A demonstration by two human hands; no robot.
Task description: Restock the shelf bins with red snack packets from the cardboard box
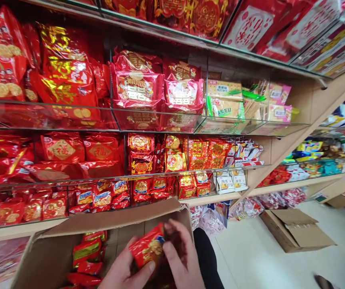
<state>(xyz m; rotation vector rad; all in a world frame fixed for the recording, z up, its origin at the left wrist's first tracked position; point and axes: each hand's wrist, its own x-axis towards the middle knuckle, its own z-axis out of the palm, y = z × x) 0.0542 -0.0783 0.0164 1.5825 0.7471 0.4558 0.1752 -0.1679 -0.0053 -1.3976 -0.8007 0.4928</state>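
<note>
Both my hands hold a small red and gold snack packet (147, 248) over an open cardboard box (49, 257) at the bottom of the view. My left hand (124, 271) grips the packet from below, thumb against its lower edge. My right hand (181, 255) is closed on the packet's right side, fingers curled over it. More red packets (88, 257) lie inside the box, left of my hands. Straight ahead, glass-fronted shelves (148, 120) are filled with red and gold packets.
A second, flattened cardboard box (295, 230) lies on the pale floor to the right. Bagged sweets (208, 218) sit under the lowest shelf. Another shelf run with mixed coloured packets (317, 158) stretches away at the right. My dark trouser leg (207, 257) is beside the box.
</note>
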